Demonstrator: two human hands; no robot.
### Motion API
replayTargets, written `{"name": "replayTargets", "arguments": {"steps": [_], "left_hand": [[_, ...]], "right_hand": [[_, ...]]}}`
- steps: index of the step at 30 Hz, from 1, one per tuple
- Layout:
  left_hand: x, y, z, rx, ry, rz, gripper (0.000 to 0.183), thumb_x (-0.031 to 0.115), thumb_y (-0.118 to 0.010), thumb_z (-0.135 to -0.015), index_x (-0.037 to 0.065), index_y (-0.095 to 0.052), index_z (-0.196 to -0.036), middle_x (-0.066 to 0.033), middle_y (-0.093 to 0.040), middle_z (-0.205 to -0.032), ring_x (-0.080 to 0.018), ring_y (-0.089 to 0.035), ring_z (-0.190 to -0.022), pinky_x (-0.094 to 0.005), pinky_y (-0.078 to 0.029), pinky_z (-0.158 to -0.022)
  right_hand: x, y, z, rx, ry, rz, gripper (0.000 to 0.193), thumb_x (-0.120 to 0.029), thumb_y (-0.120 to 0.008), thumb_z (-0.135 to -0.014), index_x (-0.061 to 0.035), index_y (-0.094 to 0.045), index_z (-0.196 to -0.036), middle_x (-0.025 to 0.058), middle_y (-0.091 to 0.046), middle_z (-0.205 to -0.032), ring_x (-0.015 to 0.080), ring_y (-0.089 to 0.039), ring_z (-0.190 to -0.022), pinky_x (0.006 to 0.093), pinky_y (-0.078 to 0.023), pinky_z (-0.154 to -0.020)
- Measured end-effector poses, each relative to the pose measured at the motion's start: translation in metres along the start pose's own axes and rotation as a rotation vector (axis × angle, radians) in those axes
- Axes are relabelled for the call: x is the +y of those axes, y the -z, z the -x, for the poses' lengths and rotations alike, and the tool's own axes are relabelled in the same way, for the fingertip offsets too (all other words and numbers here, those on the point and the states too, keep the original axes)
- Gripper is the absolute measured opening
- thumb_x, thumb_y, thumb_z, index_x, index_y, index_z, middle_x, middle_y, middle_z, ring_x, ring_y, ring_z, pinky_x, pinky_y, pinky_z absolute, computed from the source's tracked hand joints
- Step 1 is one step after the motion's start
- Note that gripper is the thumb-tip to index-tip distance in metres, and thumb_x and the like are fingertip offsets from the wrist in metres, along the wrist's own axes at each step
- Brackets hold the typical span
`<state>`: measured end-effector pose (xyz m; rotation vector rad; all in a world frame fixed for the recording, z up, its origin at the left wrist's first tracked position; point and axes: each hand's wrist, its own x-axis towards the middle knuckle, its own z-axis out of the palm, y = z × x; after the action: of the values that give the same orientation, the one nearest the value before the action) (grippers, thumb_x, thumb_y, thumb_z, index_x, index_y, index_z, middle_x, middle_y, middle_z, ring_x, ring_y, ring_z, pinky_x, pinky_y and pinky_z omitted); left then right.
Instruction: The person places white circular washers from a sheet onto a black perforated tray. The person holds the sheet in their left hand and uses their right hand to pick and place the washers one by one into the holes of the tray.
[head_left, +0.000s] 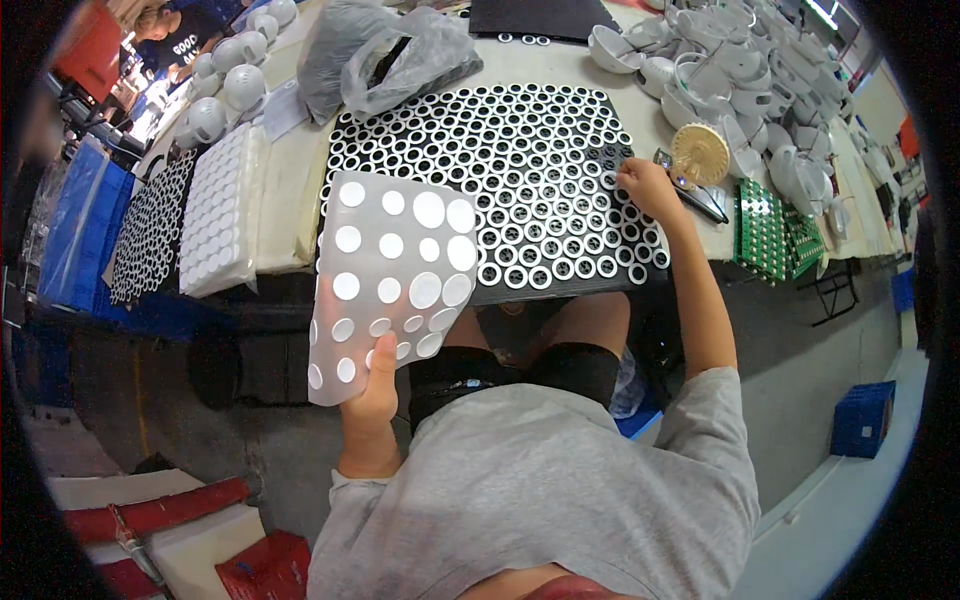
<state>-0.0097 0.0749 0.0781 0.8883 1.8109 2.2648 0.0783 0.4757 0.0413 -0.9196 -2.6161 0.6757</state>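
Observation:
My left hand (373,395) is closed on the lower edge of a translucent sheet (368,264), thumb on its face. White round stickers of differing sizes sit on the sheet, which is held tilted over the near left part of a black board (560,291). Rows of white rings with dark centres (515,181) cover this board. At its right edge, the fingers of my right hand (648,188) are pinched together just over the rings. Whether anything small is between those fingertips is hidden.
Grey plastic bags (415,65) lie behind the board. White domed housings (740,75) are heaped far right, near a cream disc (700,154) and green circuit boards (762,230). White round pieces (212,215) stand in rows at left. Another person (185,40) is far left.

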Motion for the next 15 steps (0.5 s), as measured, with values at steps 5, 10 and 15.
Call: {"name": "replayTargets", "arguments": {"steps": [5,10,15], "left_hand": [[0.0,-0.001,0.0,0.039,0.026,0.013,0.053,-0.001,-0.048,-0.083,-0.003,-0.024,-0.13,-0.0109,-0.047,-0.115,-0.0163,-0.047,-0.101,-0.0269,-0.036,-0.087],[-0.006,0.005,0.0,-0.014,0.043,0.012,0.056,0.0,-0.049,-0.083,-0.004,-0.021,-0.131,-0.0114,-0.046,-0.116,-0.0164,-0.046,-0.102,-0.0269,-0.036,-0.088],[-0.003,-0.001,-0.003,0.018,0.039,-0.033,0.058,0.0,-0.048,-0.083,-0.004,-0.018,-0.132,-0.0114,-0.045,-0.117,-0.0165,-0.045,-0.103,-0.027,-0.036,-0.088]], "right_hand": [[-0.002,-0.003,0.0,0.02,-0.058,0.086,0.023,-0.02,-0.051,-0.073,0.0002,-0.06,-0.082,0.0203,-0.06,-0.078,0.0342,-0.058,-0.075,0.0397,-0.045,-0.069],[-0.01,-0.005,0.002,0.048,-0.115,0.145,0.021,-0.02,-0.053,-0.073,-0.0007,-0.059,-0.078,0.018,-0.06,-0.08,0.0336,-0.057,-0.076,0.0403,-0.044,-0.069],[-0.014,-0.011,0.008,0.192,0.147,-0.021,0.013,-0.012,-0.057,-0.074,0.0007,-0.058,-0.078,0.0166,-0.055,-0.085,0.0332,-0.055,-0.076,0.0381,-0.044,-0.068]]}}
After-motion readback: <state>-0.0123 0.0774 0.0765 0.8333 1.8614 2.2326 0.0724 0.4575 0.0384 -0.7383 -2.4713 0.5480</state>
